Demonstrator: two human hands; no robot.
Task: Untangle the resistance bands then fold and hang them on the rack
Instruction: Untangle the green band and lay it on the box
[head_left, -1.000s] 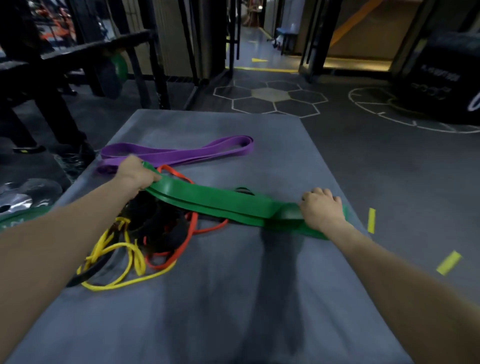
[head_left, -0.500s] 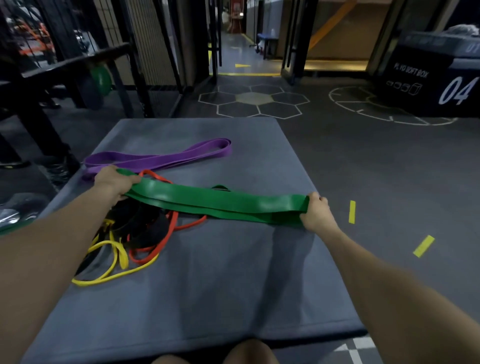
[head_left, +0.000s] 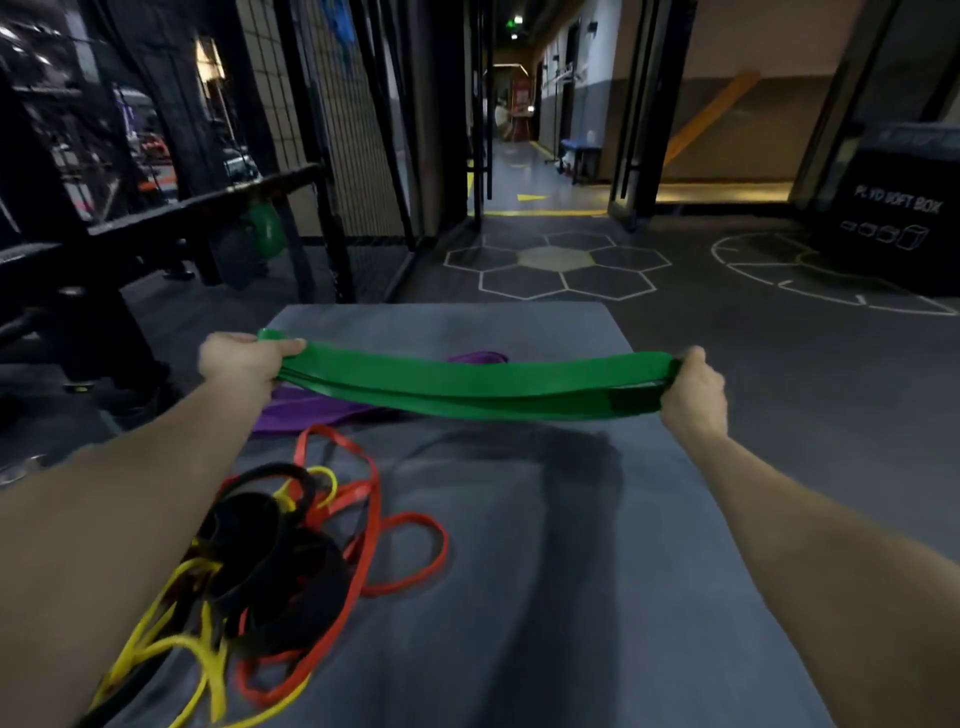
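A wide green resistance band (head_left: 467, 382), doubled over, hangs in the air above the grey mat (head_left: 545, 597). My left hand (head_left: 241, 358) grips its left end and my right hand (head_left: 693, 387) grips its right end, so it sags slightly between them. Under it a purple band (head_left: 306, 408) lies flat on the mat, mostly hidden. At the lower left a tangle of red (head_left: 410, 561), yellow (head_left: 171, 649) and black bands (head_left: 275, 561) rests on the mat. A black rack (head_left: 208, 202) stands at the left with a green band hanging from it.
A black soft plyo box (head_left: 898, 208) stands on the floor at the far right. Dark gym frames and a mesh wall (head_left: 322, 130) fill the left side. A corridor opens straight ahead beyond hexagon floor markings (head_left: 556, 260).
Both hands have lifted the green band off the mat and away from the tangle, holding it stretched in the air. The camera view has tilted up.
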